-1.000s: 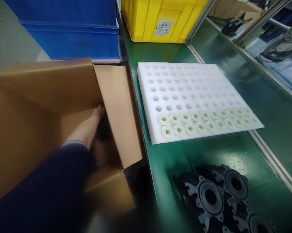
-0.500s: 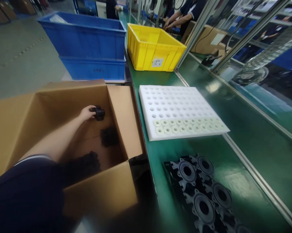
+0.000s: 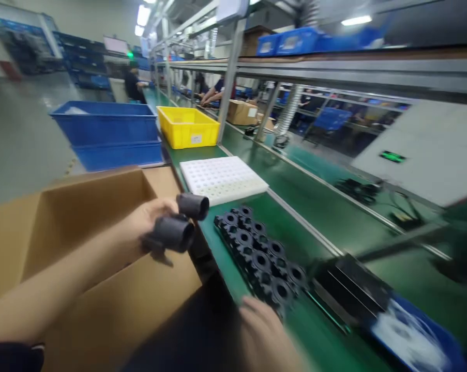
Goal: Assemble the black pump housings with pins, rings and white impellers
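Found holding one black twin-tube part (image 3: 171,233) in the left hand (image 3: 156,211), over the edge of the carton (image 3: 140,289), not yet set down; noted black flanged parts (image 3: 252,250) already in rows on the worktop (image 3: 295,232), just beside the right hand (image 3: 266,333); unable to tell right-hand grip, given blur

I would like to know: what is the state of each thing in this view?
black tubes: gripped, open ends visible
left hand: closed around the black tubes
right hand: blurred, near the black housings; contact unclear
black housings: arranged in rows on the green bench
foam tray: partly filled with pale rings
cardboard box: open
yellow bin: open-topped
blue bins: stacked
green display: lit
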`<state>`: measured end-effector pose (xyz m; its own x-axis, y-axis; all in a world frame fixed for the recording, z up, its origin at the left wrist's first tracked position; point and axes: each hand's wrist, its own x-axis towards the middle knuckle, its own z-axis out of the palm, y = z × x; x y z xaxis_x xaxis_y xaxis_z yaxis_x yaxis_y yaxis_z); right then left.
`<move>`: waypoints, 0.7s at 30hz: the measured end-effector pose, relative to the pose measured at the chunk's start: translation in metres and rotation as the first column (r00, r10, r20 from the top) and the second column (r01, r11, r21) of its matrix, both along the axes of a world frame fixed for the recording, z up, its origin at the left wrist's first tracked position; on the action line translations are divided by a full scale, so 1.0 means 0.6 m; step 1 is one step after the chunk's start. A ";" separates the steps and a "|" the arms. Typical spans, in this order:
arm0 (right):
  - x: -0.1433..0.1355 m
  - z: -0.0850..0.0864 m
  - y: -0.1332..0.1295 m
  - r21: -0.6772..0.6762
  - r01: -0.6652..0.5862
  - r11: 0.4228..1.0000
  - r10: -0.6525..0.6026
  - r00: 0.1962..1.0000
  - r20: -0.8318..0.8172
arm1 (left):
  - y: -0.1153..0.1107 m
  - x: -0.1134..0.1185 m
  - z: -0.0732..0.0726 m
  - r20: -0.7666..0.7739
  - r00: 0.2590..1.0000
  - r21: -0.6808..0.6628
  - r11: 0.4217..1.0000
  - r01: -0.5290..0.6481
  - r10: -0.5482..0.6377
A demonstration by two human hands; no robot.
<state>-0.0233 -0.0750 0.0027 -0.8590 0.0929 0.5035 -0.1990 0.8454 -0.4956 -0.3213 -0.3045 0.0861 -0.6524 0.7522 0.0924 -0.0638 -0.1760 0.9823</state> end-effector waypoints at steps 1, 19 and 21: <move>0.010 0.013 -0.005 -0.029 0.051 0.998 -0.052 0.998 -0.042 | 0.030 0.043 0.002 -0.011 0.996 0.039 0.995 0.090 -0.089; 0.291 0.104 0.040 -0.158 0.648 0.745 -0.631 0.761 0.149 | 0.314 0.497 -0.106 0.336 0.660 0.399 0.736 0.547 -0.672; 0.305 0.111 0.058 -0.140 0.669 0.730 -0.650 0.743 0.159 | 0.325 0.506 -0.117 0.315 0.643 0.379 0.714 0.589 -0.698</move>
<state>0.1597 -0.0402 0.0691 -0.5883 0.7326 0.3423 0.4303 0.6421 -0.6345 -0.0176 -0.1094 0.0161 -0.0215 0.9869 0.1598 -0.6257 -0.1379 0.7678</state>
